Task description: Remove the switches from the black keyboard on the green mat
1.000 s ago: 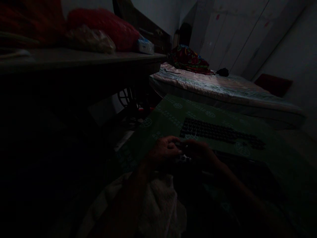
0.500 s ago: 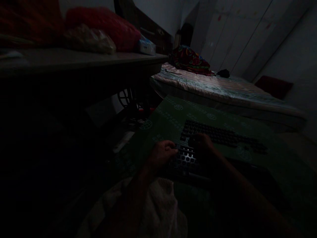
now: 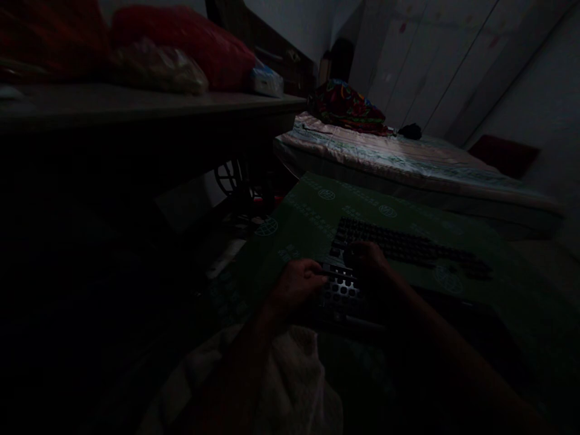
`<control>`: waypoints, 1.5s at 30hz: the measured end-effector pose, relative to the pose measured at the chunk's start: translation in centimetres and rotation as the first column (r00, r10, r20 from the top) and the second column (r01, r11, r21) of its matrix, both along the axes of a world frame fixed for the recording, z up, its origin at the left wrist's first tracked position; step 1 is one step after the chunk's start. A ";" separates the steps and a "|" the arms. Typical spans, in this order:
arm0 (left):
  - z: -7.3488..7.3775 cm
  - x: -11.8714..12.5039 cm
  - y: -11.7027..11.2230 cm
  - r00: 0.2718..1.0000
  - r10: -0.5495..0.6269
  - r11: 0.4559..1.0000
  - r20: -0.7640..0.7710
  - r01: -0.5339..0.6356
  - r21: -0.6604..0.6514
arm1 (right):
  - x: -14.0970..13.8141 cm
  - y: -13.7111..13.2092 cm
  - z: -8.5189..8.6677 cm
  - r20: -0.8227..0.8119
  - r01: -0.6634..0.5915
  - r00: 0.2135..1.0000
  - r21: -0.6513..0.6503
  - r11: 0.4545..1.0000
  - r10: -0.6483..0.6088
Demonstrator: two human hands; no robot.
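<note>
A dark keyboard base [image 3: 343,293] lies in front of me, its left part showing bare metal with rows of key positions. My left hand [image 3: 299,281] is closed at its upper left corner, thumb and fingers pinching the edge. My right hand [image 3: 369,260] is curled over the base's far edge, fingers pressed together; whatever is in them is hidden in the dark. Just beyond, rows of black keycaps [image 3: 399,244] lie set out in keyboard order on a green printed board [image 3: 303,217]. My right forearm covers part of the base.
A table [image 3: 181,109] at the left bears a red plastic bag [image 3: 190,45], a clear bag [image 3: 158,66] and a tissue pack [image 3: 267,80]. Past the board stands a bed [image 3: 362,145] with a patterned blanket [image 3: 347,107]. A pale cloth [image 3: 294,374] lies near me.
The view has shifted very slightly. Both hands stay at almost the same spots on the keyboard base, with only small finger movement.
</note>
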State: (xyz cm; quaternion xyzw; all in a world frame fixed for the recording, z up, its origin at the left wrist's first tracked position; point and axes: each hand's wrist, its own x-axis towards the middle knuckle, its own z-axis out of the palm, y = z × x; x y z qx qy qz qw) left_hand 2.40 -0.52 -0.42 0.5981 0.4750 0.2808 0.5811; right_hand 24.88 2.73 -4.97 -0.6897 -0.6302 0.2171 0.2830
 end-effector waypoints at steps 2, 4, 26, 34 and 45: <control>0.0 0.0 -0.1 1.000 -0.002 1.000 -0.015 0.002 -0.006 | 0.0 0.0 0.1 0.000 -0.006 1.000 -0.001 1.000 0.006; 0.1 0.0 -0.1 1.000 0.003 1.000 -0.031 -0.003 -0.006 | 0.0 0.0 0.2 0.001 -0.012 1.000 -0.002 1.000 0.012; 0.4 0.1 0.1 0.997 0.015 1.000 -0.075 -0.016 -0.013 | 0.4 0.8 -0.8 0.048 -0.040 0.998 0.019 0.999 0.039; 0.5 0.0 -0.2 0.996 0.002 0.997 -0.090 0.005 0.080 | 0.7 -0.4 1.7 0.044 0.088 0.994 0.177 0.980 -0.097; 0.0 0.8 -1.8 0.765 -0.408 0.777 -0.498 0.578 0.250 | -3.2 -11.6 5.0 -0.488 0.201 0.871 0.256 0.946 -0.054</control>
